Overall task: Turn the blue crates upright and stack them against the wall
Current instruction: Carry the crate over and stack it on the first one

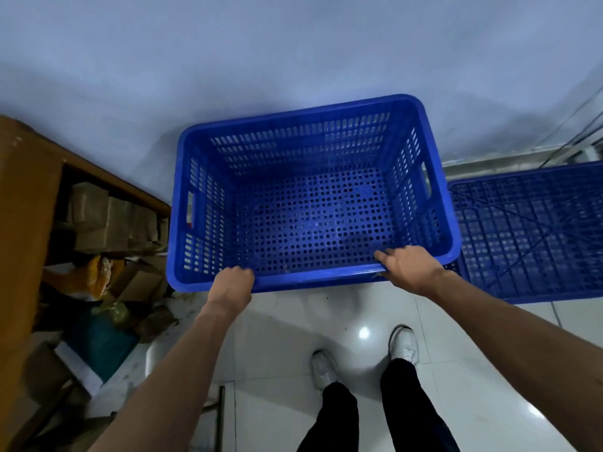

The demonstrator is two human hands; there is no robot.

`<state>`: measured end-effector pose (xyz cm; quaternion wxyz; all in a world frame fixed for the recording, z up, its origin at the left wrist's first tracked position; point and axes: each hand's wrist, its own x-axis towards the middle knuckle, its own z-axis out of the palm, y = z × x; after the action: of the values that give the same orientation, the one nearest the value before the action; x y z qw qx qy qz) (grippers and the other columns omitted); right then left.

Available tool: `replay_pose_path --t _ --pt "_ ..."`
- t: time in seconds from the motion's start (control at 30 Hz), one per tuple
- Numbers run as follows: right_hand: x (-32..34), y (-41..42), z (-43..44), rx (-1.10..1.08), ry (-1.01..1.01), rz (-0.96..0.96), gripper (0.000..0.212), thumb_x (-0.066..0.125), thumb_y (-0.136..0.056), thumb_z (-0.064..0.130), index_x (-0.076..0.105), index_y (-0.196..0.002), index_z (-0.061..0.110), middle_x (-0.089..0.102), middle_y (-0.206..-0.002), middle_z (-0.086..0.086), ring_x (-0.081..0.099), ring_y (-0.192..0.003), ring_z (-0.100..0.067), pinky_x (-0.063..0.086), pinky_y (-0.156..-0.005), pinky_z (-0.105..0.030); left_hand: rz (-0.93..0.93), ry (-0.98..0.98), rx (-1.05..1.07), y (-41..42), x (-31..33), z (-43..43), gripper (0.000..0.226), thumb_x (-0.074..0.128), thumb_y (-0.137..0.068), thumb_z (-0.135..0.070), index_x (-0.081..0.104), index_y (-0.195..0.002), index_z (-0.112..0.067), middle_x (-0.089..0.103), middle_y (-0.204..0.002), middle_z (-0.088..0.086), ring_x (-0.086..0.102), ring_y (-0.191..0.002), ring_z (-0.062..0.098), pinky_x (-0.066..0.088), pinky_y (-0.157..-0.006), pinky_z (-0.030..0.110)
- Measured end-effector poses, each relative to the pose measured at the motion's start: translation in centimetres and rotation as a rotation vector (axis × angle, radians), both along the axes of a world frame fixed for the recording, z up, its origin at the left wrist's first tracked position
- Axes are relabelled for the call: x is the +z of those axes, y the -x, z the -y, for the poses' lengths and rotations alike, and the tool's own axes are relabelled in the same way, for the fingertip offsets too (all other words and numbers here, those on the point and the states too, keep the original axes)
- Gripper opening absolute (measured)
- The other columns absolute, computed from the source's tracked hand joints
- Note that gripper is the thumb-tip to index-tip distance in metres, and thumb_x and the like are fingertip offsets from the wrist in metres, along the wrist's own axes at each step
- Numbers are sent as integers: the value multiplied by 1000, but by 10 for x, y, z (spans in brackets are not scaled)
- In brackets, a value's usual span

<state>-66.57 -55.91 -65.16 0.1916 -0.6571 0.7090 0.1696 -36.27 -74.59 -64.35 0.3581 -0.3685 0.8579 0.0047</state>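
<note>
Crate talk: the blue crate (310,216) sits open side up, straight ahead of the person, with its long axis running left to right along the wall (261,60). Both hands hold the near long rim. The left hand (233,282) is curled over it near the left corner and the right hand (408,265) grips near the right one, so neither is really closer. The far side looks just beside the wall, but I honestly can't tell if it's touching, or if the base is down on the floor (359,314). A second crate (528,230) lies bottom-up just to the right, nearer the right hand. I'd guess that one gets flipped next.
</note>
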Motion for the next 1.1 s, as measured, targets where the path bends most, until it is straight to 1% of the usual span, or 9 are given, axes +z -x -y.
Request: replay_pose_path --t 0.07,0.17,0.37,0.43,0.5,0.6,0.83,0.97,1.1 --pt "1 5 1 47 26 -20 42 40 -102 35 39 -141 21 65 -116 0 66 -91 -26 37 -64 -31 -9 32 -4 3 -2 0 18 51 -92 -8 64 -103 -13 70 -97 5 66 -90 24 50 -78 34" --pt "-6 14 0 36 76 -60 36 43 -99 27 43 -135 21 67 -105 3 67 -81 -24 39 -59 -31 -52 66 -14 8 -8 -5 21 48 -93 -6 64 -102 -15 71 -96 4 67 -87 23 49 -76 33" --pt "-15 19 -1 -35 113 -55 31 43 -99 26 43 -130 19 65 -105 3 67 -81 -24 39 -59 -31 -93 76 -27 15 -8 3 23 47 -91 -5 63 -102 -15 71 -95 5 67 -86 26 50 -74 35" --pt "-22 13 -1 -97 176 -7 30 52 -97 29 48 -123 17 65 -102 1 67 -83 -25 44 -63 -33 -78 81 -37 16 -8 12 22 47 -91 -5 64 -101 -15 71 -96 5 67 -88 27 50 -75 36" --pt "-31 3 -4 -134 274 -6 30 72 -84 29 58 -106 14 66 -86 -2 66 -72 -27 50 -66 -36 -62 99 -64 13 -9 18 21 48 -91 -7 66 -100 -15 70 -95 5 67 -88 26 50 -75 36" --pt "-39 -3 -6 -163 348 -27 34 84 -68 26 61 -88 13 62 -72 -3 62 -61 -27 48 -61 -37 -50 100 -75 11 -6 22 20 49 -91 -8 66 -98 -16 69 -93 4 67 -86 26 49 -72 36" --pt "-31 9 -10 -128 332 14 27 78 -78 27 59 -94 15 61 -77 1 62 -65 -24 48 -63 -35 -116 83 15 17 -8 9 22 49 -91 -7 66 -101 -18 69 -91 1 65 -83 22 44 -67 32" --pt "-20 21 -9 -148 245 31 25 57 -94 38 53 -110 20 63 -93 4 64 -74 -21 41 -56 -30 -191 15 -48 18 -13 3 26 52 -87 -5 60 -108 -19 66 -90 0 64 -80 22 41 -62 31" --pt "-19 17 -10 -149 215 -7 26 52 -96 38 53 -115 20 64 -97 5 66 -79 -21 43 -59 -31 -141 33 -60 20 -11 4 21 52 -89 -8 65 -101 -18 68 -89 1 65 -80 22 43 -64 32"
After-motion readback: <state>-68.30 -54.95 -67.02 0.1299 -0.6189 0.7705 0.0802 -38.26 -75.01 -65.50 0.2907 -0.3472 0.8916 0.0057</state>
